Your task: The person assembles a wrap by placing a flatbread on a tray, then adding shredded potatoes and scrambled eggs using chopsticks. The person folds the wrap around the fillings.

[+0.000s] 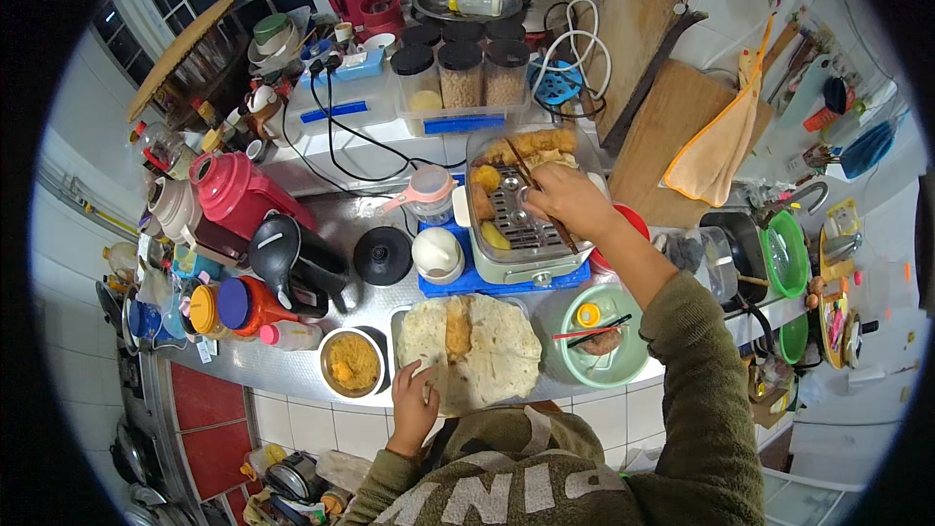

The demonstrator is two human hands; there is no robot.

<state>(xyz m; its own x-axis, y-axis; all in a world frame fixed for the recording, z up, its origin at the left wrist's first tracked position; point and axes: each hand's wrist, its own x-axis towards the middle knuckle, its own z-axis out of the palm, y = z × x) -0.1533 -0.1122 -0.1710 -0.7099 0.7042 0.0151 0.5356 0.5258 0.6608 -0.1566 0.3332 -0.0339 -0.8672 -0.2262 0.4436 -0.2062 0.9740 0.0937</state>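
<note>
My right hand (pixel 567 200) grips a pair of brown chopsticks (pixel 523 166) over an electric steamer (pixel 526 271). On the steamer's slotted metal rack (pixel 513 209) lie a long golden fried piece (pixel 534 143) along the back and several smaller yellow and brown pieces at the left. Closer to me, a large thin flatbread (pixel 502 346) is spread over a tray, with a golden fried roll (pixel 458 329) lying upright on it, left of its middle. My left hand (pixel 416 404) is at the flatbread's lower left edge, fingers apart. Whether they press on it is hard to tell.
Left of the flatbread stands a bowl of yellow shredded food (pixel 353 362); right, a green basin (pixel 606 331). A black kettle (pixel 295 263), jars and flasks crowd the left. An egg cooker (pixel 437 255) stands beside the steamer. Black cords (pixel 341 136) cross the back ledge.
</note>
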